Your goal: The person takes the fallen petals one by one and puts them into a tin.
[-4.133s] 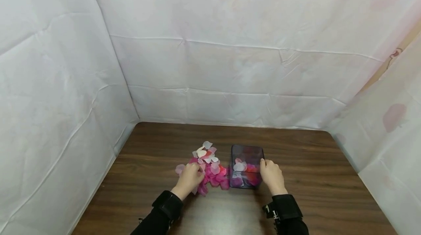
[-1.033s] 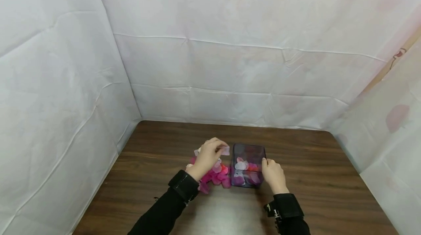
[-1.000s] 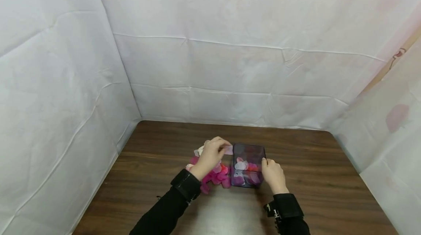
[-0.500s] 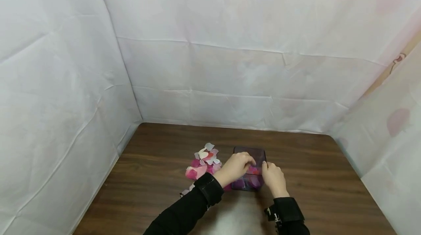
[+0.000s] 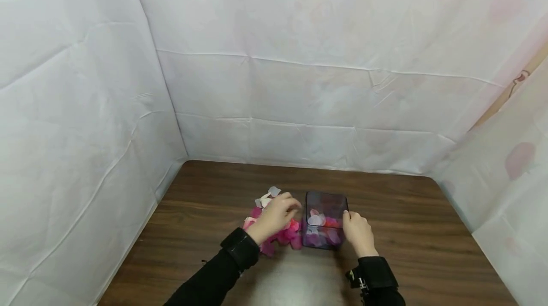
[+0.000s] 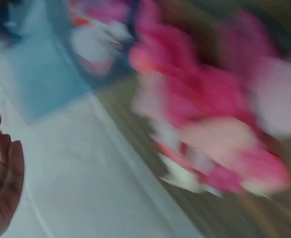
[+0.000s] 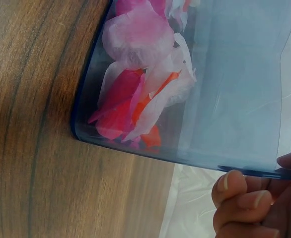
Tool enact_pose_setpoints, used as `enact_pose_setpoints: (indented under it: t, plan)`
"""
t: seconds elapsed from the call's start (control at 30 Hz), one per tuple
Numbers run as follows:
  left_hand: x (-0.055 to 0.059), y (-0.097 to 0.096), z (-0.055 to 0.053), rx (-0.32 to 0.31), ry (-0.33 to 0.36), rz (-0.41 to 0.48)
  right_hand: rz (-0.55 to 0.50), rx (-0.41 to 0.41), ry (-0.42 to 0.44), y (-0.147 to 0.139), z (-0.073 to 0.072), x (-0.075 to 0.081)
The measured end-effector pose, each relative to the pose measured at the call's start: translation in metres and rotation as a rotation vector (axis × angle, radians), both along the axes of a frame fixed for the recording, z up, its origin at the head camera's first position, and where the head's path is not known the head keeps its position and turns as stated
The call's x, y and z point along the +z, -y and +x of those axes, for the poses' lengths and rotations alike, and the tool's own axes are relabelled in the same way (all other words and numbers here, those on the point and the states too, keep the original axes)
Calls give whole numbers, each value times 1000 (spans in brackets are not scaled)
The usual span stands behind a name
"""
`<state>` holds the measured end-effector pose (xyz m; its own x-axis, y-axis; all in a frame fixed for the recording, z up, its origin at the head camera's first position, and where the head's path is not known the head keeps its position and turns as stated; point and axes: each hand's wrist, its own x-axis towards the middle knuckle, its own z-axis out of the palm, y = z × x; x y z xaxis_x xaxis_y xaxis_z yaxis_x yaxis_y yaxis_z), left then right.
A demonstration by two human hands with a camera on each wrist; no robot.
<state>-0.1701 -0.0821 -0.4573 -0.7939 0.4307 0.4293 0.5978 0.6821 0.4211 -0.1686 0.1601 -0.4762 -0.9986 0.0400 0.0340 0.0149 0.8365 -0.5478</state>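
Note:
A clear, dark-tinted plastic box stands on the table, with pink, white, red and purple artificial petals lying inside it. My right hand pinches the box's right-hand rim; in the right wrist view its thumb and curled fingers meet across that edge. Over the loose petal pile left of the box hovers my left hand, fingers loosely bent and nothing between them. In the left wrist view the pile is blurred, and part of the left hand shows at the left edge.
The brown wood-grain table has rounded far corners. White sheeting with faint pink marks encloses it at the back and both sides. A black band circles the left wrist, and another band the right.
My left hand carried a pale petal from the pile to over the box, then came back left over the pile without it. The right hand has kept its hold on the box rim.

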Motion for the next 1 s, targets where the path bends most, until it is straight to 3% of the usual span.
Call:
enact_pose_setpoints:
  t: [0.1, 0.2, 0.3, 0.37, 0.43, 0.53, 0.7, 0.9, 1.0]
  plan:
    - [-21, 33, 8, 87, 71, -81, -5, 4, 21, 0, 1, 0]
    - [-47, 60, 17, 130, 176, -198, -12, -2, 40, 0, 2, 1]
    - [-68, 77, 27, 117, 296, -255, -15, -8, 50, -1, 2, 2]
    - [-78, 84, 32, 108, 328, -255, -15, -6, 56, -1, 2, 3]
    - [-85, 87, 35, 103, 308, -236, -18, 0, 62, 0, 1, 4]
    - [-89, 88, 37, 129, 256, -199, -17, 3, 63, 1, 0, 4]
    - [-84, 82, 34, 187, 194, -173, -4, 4, 60, 1, 0, 3]
    - [-66, 71, 25, 223, 157, -206, -5, 7, 43, 1, 0, 4]
    - [-53, 64, 20, 233, 94, -182, -3, 0, 34, 1, -1, 4]
